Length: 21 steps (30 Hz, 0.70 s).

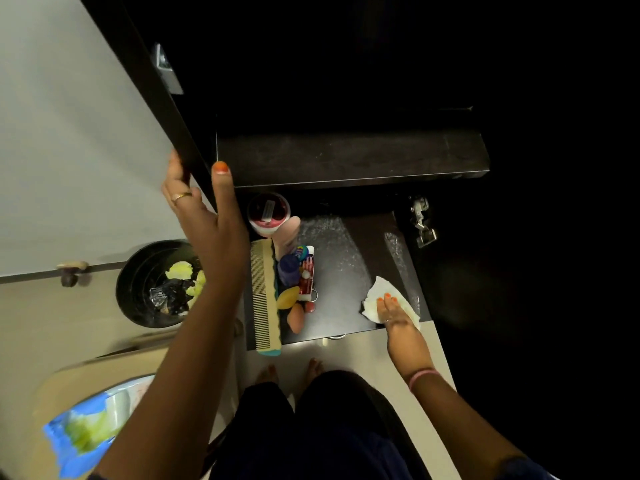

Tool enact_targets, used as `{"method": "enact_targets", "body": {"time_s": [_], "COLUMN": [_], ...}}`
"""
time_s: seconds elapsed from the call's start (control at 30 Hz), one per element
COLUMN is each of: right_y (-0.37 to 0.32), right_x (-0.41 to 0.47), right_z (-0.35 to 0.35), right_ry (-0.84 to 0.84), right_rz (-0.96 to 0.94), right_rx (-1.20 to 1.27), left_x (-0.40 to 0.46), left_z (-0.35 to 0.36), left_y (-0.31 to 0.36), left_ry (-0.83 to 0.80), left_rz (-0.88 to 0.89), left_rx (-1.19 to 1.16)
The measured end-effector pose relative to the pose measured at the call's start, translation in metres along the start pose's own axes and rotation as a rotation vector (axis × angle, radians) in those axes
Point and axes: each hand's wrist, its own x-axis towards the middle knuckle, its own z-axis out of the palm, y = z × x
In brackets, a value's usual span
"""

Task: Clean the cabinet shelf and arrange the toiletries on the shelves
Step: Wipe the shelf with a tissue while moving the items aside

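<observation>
A: Where is the wiping going on?

B: On the lower dark shelf [349, 271], near its front right corner. The right hand [393, 311] lies flat on a white cloth [375, 299], fingers straight and close together, pressing it to the board just inside the front edge.

A: And the toiletries?

B: Bunched along the shelf's left side: a long comb [265, 296] whose end juts past the front edge, a red-and-white tube [307, 275] beside it, a blue-capped bottle [289, 268], a yellow piece [288, 297], and a round tub [268, 213] at the back. Between that cluster and the cloth the board is bare and streaked.

A: The other hand?

B: The left hand [204, 209] grips the edge of the open cabinet door [79, 133], thumb on the inner face, fingers curled round the outer.

A: Above and around?

B: An upper shelf [349, 157] overhangs the rear. A hinge [422, 220] sits at the right wall. Left, on the floor, stands a black bin [138, 289] holding scraps
</observation>
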Motion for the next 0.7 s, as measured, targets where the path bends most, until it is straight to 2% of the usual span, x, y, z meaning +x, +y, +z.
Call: {"method": "enact_targets", "body": {"time_s": [0.1, 0.2, 0.33, 0.37, 0.43, 0.57, 0.63, 0.7], "right_y": [-0.004, -0.015, -0.023, -0.026, -0.033, -0.031, -0.021, -0.013], "right_x": [-0.010, 0.009, 0.077, 0.096, 0.132, 0.171, 0.172, 0.159], "right_z": [-0.022, -0.063, -0.118, -0.129, -0.143, -0.113, -0.081, -0.053], "right_ry": [-0.041, 0.039, 0.297, 0.329, 0.285, 0.124, 0.146, 0.241], "right_rz": [0.011, 0.127, 0.153, 0.149, 0.143, 0.157, 0.158, 0.168], "right_rx": [-0.108, -0.170, -0.080, -0.068, -0.070, 0.023, -0.017, -0.035], "left_x": [0.001, 0.001, 0.001, 0.001, 0.001, 0.002, 0.002, 0.002], "left_z": [0.004, 0.007, 0.010, 0.010, 0.011, 0.010, 0.010, 0.010], "left_y": [0.000, -0.003, -0.008, -0.009, -0.010, -0.017, -0.017, -0.016], "left_ry": [-0.075, -0.071, -0.043, -0.030, -0.017, -0.007, -0.005, -0.012], "left_rz": [0.044, 0.041, 0.017, 0.027, 0.041, 0.047, 0.031, 0.023], "left_rx": [0.031, 0.038, 0.054, 0.056, 0.041, 0.007, 0.006, 0.006]}}
